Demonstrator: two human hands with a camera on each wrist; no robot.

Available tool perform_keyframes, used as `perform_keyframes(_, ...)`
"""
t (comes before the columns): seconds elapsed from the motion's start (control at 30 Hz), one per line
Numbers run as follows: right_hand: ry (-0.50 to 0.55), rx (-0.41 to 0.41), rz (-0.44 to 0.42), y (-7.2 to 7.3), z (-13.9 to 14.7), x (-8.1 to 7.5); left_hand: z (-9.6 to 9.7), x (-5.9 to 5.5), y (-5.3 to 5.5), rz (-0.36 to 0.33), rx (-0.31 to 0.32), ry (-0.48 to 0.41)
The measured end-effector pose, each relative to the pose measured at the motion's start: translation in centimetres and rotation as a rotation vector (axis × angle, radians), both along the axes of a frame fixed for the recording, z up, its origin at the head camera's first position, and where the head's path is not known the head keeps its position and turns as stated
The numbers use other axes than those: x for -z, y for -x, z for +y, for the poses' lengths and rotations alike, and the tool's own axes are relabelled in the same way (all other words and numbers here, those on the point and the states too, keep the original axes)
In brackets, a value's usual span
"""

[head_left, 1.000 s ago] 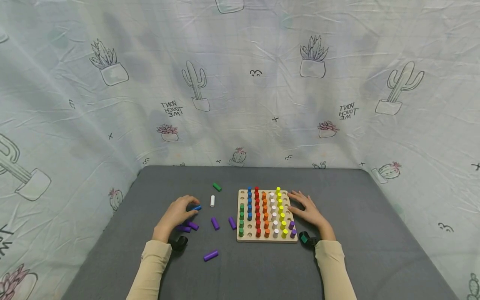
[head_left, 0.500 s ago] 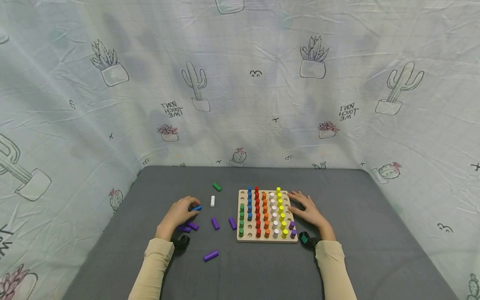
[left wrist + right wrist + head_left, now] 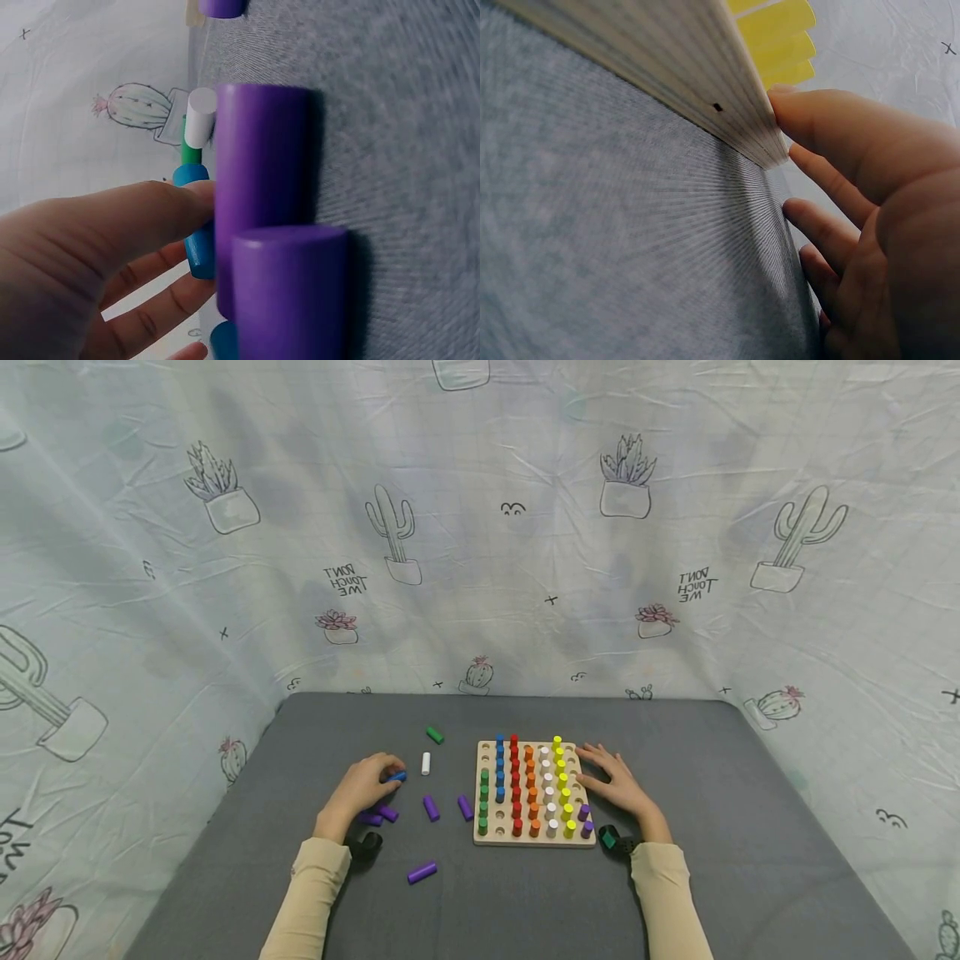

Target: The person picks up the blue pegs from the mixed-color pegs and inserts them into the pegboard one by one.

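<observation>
At the left of the head view my left hand point(image 3: 363, 783) pinches a blue peg point(image 3: 199, 251) between thumb and fingers, low over the table. Two purple pegs point(image 3: 262, 157) lie close beside it, and part of another blue peg point(image 3: 224, 341) shows behind them in the left wrist view. The wooden pegboard point(image 3: 480, 836) stands right of centre, bearing rows of green, blue, red, orange, white, yellow and purple pegs. My right hand point(image 3: 618, 783) rests at its right edge, fingers spread; in the right wrist view the thumb point(image 3: 817, 112) touches the board's side.
Between the left hand and the board lie a white peg point(image 3: 426, 764), a green peg point(image 3: 435, 735) and purple pegs point(image 3: 431, 808). One more purple peg point(image 3: 422, 872) lies nearer the front. A patterned cloth point(image 3: 480, 568) hangs behind the grey table point(image 3: 525, 902).
My left hand has shifted slightly right with the blue peg. The right hand stays at the board's edge, and the pegs on the board are unchanged.
</observation>
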State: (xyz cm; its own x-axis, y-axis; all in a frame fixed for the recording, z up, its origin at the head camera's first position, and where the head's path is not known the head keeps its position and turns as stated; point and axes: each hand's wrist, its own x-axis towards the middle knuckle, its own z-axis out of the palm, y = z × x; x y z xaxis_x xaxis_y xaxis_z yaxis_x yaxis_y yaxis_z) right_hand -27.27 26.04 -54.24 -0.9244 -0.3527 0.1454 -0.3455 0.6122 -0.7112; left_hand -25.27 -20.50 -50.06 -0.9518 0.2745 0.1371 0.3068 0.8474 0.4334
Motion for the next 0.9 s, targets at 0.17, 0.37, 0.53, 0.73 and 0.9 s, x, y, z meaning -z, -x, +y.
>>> perform_keyframes(0.17, -0.002, 0.000, 0.000, 0.0, 0.0, 0.1, 0.2, -0.2, -0.1, 0.031, -0.005, 0.003)
perform_keyframes(0.37, 0.000, -0.004, 0.002, 0.0, 0.0, 0.0, 0.7, -0.8, -0.3, 0.047, -0.010, 0.005)
perform_keyframes(0.53, 0.002, -0.005, 0.004, 0.0, 0.0, 0.0, 1.2, -1.3, -0.5, 0.055, 0.001, 0.001)
perform_keyframes(0.73, 0.004, -0.006, 0.004, 0.0, 0.1, 0.1, 1.7, -2.0, -0.7, 0.054, 0.009, -0.006)
perform_keyframes(0.9, 0.003, -0.006, 0.004, 0.0, 0.1, 0.1, 2.2, -2.4, -0.7, 0.059, 0.010, -0.005)
